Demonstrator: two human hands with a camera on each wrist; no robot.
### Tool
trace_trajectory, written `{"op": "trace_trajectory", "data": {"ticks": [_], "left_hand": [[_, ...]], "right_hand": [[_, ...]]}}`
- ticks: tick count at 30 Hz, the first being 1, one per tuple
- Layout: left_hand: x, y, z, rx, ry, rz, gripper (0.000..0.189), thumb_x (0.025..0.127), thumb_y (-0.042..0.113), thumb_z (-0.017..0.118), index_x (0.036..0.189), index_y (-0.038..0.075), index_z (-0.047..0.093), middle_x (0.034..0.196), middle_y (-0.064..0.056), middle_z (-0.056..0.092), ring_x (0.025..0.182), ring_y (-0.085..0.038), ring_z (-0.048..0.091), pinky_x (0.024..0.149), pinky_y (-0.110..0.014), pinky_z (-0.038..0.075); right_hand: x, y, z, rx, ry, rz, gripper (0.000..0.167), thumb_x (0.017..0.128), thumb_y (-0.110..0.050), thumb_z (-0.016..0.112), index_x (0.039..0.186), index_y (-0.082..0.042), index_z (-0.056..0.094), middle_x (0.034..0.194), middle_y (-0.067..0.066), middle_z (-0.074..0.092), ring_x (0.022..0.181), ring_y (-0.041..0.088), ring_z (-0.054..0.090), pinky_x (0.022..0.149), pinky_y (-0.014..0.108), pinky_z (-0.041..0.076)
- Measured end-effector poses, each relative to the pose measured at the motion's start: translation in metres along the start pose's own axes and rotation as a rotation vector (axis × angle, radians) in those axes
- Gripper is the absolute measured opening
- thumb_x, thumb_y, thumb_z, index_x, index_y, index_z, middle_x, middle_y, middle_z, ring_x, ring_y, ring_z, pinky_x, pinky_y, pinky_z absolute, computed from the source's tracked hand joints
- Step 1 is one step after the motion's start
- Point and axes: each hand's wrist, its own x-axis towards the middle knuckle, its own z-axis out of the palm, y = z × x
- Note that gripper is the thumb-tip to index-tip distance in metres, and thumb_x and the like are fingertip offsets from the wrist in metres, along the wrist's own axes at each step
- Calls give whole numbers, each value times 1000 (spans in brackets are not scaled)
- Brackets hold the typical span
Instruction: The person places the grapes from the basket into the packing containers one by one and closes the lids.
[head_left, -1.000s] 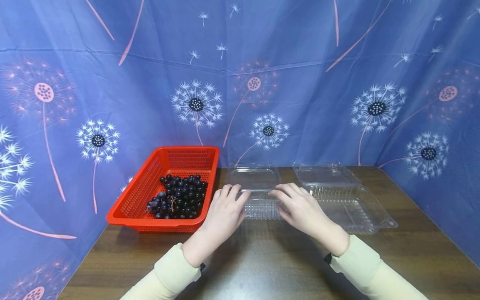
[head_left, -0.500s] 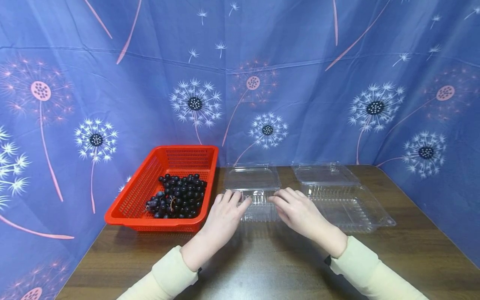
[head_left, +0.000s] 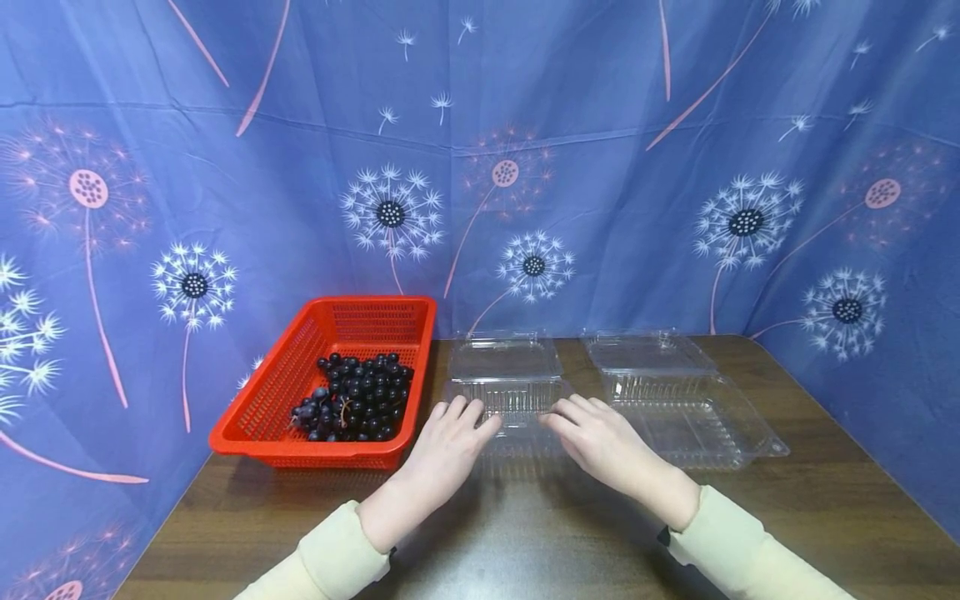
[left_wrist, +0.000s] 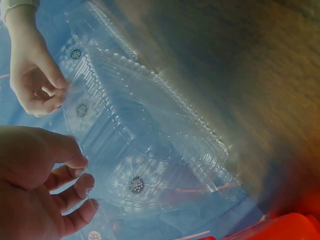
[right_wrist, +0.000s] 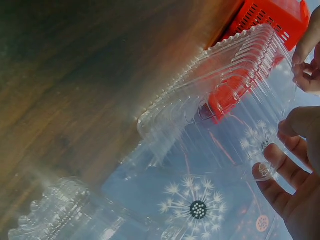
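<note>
An opened clear plastic clamshell container lies on the table in front of me, its lid folded back toward the curtain. My left hand pinches the left side of its rim, thumb and fingertips at the edge in the left wrist view. On the right side, my right hand holds the rim between thumb and fingers, as the right wrist view of the container shows. Nothing is inside that container. To its right sits a second opened clear container, touched by neither hand.
A red perforated basket with dark grapes stands left of the containers. Behind the wooden table hangs a blue curtain with dandelion prints.
Both hands have drawn back a little toward me, and the front edge of the middle container appears nearer. The basket, grapes and right container stay in place.
</note>
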Motion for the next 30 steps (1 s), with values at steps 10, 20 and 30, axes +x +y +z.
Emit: {"op": "trace_trajectory", "data": {"ticks": [10,20,30], "left_hand": [[-5,4,1,8,-34,36,34,73,9,68,102,23,57,92,-1,55,83,-21,51,62,-29,35],[-9,7,1,-10,-74,57,32,78,14,65,106,25,58,99,-1,58,90,-20,54,64,-30,39],[-15,9,2,-22,-111,87,30,77,13,66,104,24,57,95,1,56,86,-19,53,62,-29,40]], "right_hand": [[-7,-4,0,1,-18,-32,30,73,-5,64,102,-15,64,95,-3,61,85,16,59,72,32,50],[-12,-7,2,-24,-41,-60,28,75,-10,64,102,-16,64,97,-2,62,87,19,63,72,35,52],[-16,-11,2,0,-51,-86,33,70,-8,70,102,-17,64,93,-6,60,84,13,59,71,30,50]]}}
